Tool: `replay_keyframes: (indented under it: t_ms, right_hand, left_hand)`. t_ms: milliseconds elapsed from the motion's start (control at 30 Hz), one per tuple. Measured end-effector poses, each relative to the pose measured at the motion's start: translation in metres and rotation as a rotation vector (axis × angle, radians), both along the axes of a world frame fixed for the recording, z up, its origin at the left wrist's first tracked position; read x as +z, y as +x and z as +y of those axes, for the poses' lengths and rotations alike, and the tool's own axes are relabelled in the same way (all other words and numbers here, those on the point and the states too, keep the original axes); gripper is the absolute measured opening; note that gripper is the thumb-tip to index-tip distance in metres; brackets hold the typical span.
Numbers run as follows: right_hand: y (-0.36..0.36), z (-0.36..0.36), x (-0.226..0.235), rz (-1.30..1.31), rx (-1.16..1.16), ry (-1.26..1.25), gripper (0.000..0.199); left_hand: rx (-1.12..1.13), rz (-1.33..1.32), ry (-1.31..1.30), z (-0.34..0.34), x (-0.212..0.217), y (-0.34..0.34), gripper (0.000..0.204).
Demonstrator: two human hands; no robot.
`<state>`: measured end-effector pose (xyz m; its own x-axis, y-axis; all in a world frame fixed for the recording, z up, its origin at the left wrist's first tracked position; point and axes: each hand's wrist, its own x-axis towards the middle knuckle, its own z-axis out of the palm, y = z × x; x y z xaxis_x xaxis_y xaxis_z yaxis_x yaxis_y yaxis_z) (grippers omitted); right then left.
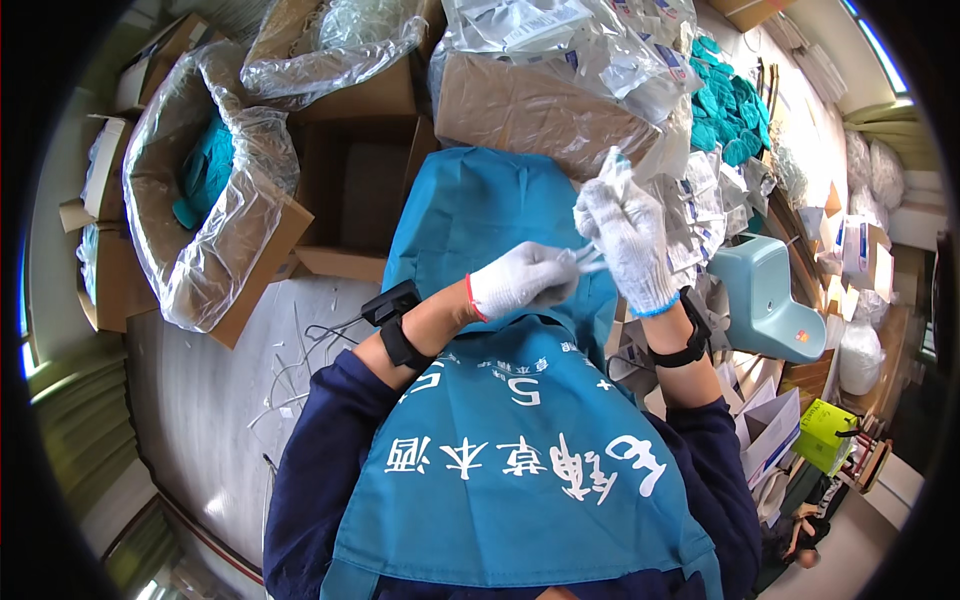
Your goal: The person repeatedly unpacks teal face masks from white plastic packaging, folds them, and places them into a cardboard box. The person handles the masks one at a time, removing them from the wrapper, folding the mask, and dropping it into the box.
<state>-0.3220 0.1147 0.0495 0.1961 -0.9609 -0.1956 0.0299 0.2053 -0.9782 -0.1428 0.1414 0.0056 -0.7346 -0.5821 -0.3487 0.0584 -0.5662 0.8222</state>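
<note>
My left hand (pixel 525 278), in a white knit glove with a red cuff, is closed in front of my teal apron (pixel 480 430). From its fingertips a thin, whitish strip (pixel 592 260) reaches across to my right hand; I cannot tell whether it is glove cloth or a separate piece. My right hand (pixel 625 235) wears a white knit glove with a blue cuff and is raised slightly higher. Its fingers are curled together, and a pale, bluish-white tip (pixel 616 163) sticks up above them. What they hold, if anything, is hard to make out.
A plastic-lined carton (pixel 205 270) with teal cloth items stands at left, beside an open brown box (pixel 355 185). Clear plastic packets (pixel 560 30) heap on a carton ahead. At right are a teal pile (pixel 730 105) and a light-blue step stool (pixel 765 300). Cables (pixel 285 375) trail over the floor.
</note>
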Motion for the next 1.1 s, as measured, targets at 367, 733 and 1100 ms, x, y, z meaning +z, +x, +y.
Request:
replay_keyframes:
  t_ms: [367,733,1100]
  right_hand:
    - [0.003,0.038,-0.008,0.891,0.545,-0.566,0.037]
    - [0.005,0.062,0.075,0.136,0.781,0.340,0.027]
    - [-0.024,0.063,0.080,0.284,0.835,0.193,0.027]
  left_hand:
    - [-0.187,-0.440,-0.812,0.021,-0.013,0.019,0.029]
    - [-0.371,0.039,-0.675,0.034,0.077,0.068,0.025]
    - [-0.361,0.007,-0.451,0.046,0.088,0.123,0.034]
